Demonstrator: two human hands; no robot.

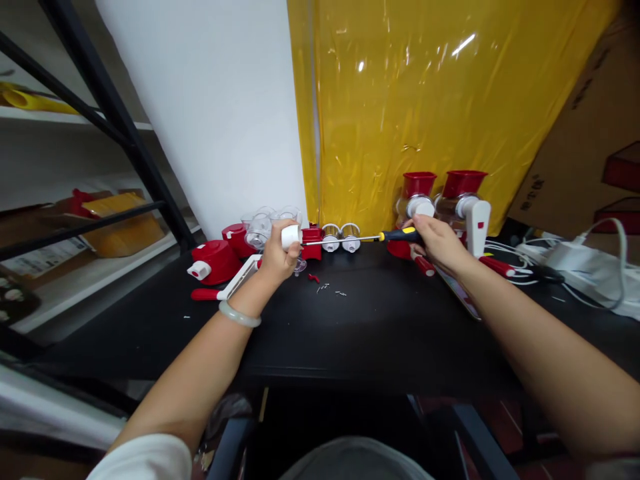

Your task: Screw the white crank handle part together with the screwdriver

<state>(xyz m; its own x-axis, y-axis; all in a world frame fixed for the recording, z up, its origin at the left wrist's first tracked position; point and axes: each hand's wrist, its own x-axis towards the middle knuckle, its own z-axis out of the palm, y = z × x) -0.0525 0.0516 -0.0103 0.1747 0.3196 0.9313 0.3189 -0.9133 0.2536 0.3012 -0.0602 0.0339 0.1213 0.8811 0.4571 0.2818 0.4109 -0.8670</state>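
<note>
In my left hand (278, 257) is a white round plastic part (291, 236), gripped between thumb and fingers above the black table. My right hand (440, 243) is closed around the black and yellow handle of a screwdriver (400, 235). The screwdriver's long shaft runs left, its end reaching the white part; whether the tip sits in a screw is too small to tell. Below my hands, several small screws (324, 288) and a little red piece (313, 278) lie on the table. Behind the shaft stand two clear cylinders with white rims (350, 238).
Red housings (216, 260), a white crank with a red handle (235, 283) and clear cups (273, 223) sit at left. Two assembled machines with red hoppers (465, 181) stand at back right. White cables and a power strip (590, 267) lie at far right. A yellow wrapped panel (425, 87) rises behind.
</note>
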